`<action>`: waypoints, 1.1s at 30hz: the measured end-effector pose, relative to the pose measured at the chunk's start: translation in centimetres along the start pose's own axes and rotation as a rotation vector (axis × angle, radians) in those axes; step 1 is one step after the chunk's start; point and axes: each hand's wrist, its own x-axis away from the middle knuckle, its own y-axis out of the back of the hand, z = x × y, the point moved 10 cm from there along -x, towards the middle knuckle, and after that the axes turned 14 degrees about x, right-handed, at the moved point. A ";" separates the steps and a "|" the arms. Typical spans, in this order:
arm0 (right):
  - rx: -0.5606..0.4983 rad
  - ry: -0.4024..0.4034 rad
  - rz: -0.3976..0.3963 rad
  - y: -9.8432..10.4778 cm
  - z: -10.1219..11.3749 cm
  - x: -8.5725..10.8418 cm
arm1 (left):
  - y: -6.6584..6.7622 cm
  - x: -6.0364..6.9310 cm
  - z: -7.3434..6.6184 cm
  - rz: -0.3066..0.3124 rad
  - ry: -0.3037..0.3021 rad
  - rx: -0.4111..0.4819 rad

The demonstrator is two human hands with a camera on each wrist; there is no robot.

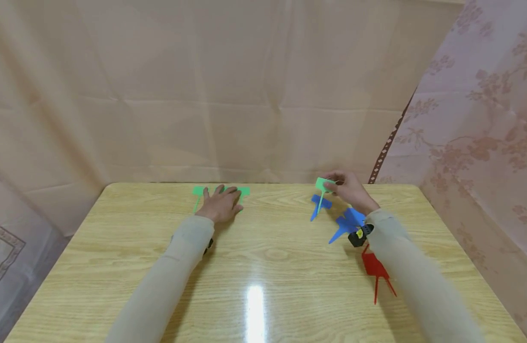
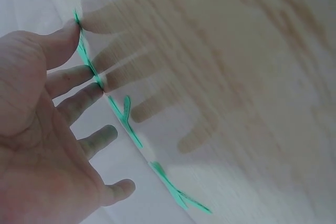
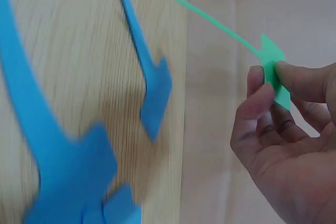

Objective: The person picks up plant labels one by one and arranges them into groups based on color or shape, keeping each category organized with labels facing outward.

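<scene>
My right hand (image 1: pixel 352 191) pinches a green T-shaped plant label (image 3: pixel 274 69) by its flat head between thumb and fingers, its thin stem pointing away. It is held above the table near the far edge, over a small blue plant label (image 1: pixel 321 202). My left hand (image 1: pixel 220 208) is spread at the far edge, its thumb and some fingertips touching green plant labels lying there. One green label (image 1: pixel 198 190) shows left of that hand and another green label (image 1: pixel 245 191) right of it. The hand partly hides the green between them.
Beneath my right wrist lie overlapping blue plant labels (image 1: pixel 346 223). Nearer to me, red plant labels (image 1: pixel 374 265) lie partly beside the right sleeve. The wooden table (image 1: pixel 272 252) ends against a beige cloth (image 1: pixel 263 119), and a floral cloth (image 1: pixel 482 133) hangs at right.
</scene>
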 end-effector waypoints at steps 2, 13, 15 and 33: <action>-0.016 0.006 0.032 -1.1 0.7 -0.3 | 0.0 0.0 0.1 -0.005 -0.001 -0.003; -0.013 0.078 0.061 -6.1 4.5 -2.2 | 0.2 0.0 0.1 -0.016 0.006 -0.003; -0.065 0.056 0.066 -7.2 4.9 -2.8 | 0.3 0.0 0.1 -0.017 0.004 -0.006; 0.193 -0.027 -0.080 -13.4 6.5 -6.6 | -0.3 -0.2 0.0 0.001 0.029 -0.007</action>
